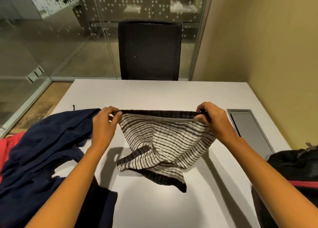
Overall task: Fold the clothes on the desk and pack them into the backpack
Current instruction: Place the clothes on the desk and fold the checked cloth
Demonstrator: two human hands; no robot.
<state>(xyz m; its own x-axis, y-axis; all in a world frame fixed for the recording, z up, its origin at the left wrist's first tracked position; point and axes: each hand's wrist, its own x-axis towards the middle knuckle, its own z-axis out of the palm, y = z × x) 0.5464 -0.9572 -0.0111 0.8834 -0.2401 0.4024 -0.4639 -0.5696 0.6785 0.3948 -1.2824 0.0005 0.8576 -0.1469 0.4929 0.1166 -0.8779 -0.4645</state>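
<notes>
- Holding the striped garment [165, 141] by its dark ribbed band, the left hand [105, 122] and the right hand [211, 121] each pinch one end of that edge, fingers curled over the band with the thumbs closed against it; the band runs taut between them just above the desk [154, 93].
- Below the band the striped garment hangs and bunches; its lower part lies crumpled on the desk; no fold looks made in it yet.
- A navy garment [43, 150] lies in a loose heap at the left of the desk, just beside the left hand; a red cloth [8, 150] shows next to it at the edge of view; a black cloth [99, 202] lies near the front edge, under the left forearm; none of these looks folded.
- The backpack [296, 167], black with a red trim, sits at the right edge of the desk, apart from the striped garment; whether it is open or holds anything, I cannot tell.
- By my judgement the task is near its start: one piece is being spread for folding; the other pieces remain to fold, and all the packing is left.
</notes>
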